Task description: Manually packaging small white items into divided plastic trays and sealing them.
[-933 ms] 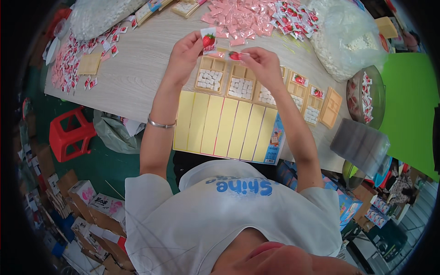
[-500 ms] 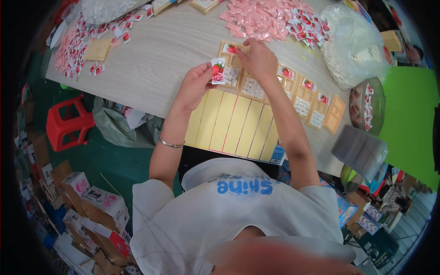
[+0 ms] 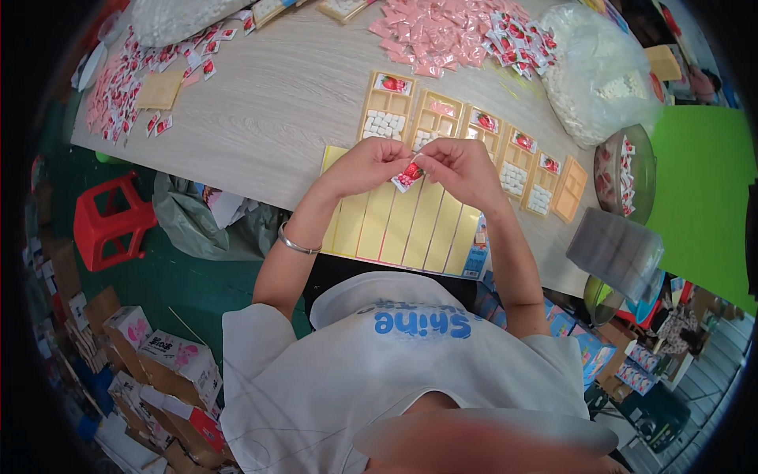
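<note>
Over the yellow striped sheet, my hands meet at a small white sachet printed with a red strawberry. My left hand pinches its upper left side. My right hand has closed fingertips on its upper right corner. Just beyond the hands is a row of cream compartment trays. The leftmost tray carries a strawberry sachet above white cubes. Beside it, another tray has a pink packet in its top compartment and white cubes lower down, partly hidden by my hands.
Pink packets and strawberry sachets lie heaped at the far side. A clear bag of white pieces stands right of them, near a bowl with sachets. More sachets spread at left; a red stool stands below.
My left hand has drawn the sachet nearer and rightward, off the leftmost tray. My right hand has come back from the second tray and taken hold of the sachet too.
</note>
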A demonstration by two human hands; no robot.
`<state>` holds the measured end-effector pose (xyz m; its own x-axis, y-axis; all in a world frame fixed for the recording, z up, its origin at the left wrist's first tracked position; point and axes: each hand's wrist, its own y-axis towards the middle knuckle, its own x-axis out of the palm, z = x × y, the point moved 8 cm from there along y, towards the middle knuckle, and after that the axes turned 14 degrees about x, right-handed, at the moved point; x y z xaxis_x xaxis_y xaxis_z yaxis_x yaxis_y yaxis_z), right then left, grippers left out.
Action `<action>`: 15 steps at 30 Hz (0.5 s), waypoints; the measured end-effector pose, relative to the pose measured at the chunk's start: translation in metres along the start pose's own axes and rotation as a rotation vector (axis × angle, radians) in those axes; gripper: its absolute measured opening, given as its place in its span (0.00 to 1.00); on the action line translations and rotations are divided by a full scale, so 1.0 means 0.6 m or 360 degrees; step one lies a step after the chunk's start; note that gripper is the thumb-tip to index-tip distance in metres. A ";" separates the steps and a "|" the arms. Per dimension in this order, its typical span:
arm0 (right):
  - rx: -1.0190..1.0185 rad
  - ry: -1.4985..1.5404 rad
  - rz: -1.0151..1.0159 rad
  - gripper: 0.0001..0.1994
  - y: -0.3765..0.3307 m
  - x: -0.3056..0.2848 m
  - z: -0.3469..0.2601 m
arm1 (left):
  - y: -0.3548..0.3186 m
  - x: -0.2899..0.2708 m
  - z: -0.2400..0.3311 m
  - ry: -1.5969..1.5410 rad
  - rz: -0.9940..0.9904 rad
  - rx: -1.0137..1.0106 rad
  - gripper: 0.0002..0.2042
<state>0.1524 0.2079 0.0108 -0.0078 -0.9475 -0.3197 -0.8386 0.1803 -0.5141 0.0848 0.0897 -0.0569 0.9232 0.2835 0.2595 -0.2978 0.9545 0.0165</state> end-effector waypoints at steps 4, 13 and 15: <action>-0.0075 0.0524 0.0339 0.08 0.029 -0.074 0.036 | 0.022 -0.007 0.042 0.0097 0.0407 0.0073 0.08; 0.0268 -0.0870 0.1303 0.11 0.098 -0.125 0.049 | 0.091 -0.031 0.048 0.2650 0.0397 0.0255 0.37; 0.0262 -0.0844 0.1381 0.10 0.087 -0.132 0.044 | 0.099 -0.033 0.040 0.2631 0.0313 0.0257 0.39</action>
<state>0.1237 0.2996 -0.0117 -0.3000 -0.2428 -0.9225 -0.5738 0.8185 -0.0288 0.0428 0.1383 -0.0378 0.0851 0.2759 -0.9574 -0.3558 0.9060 0.2294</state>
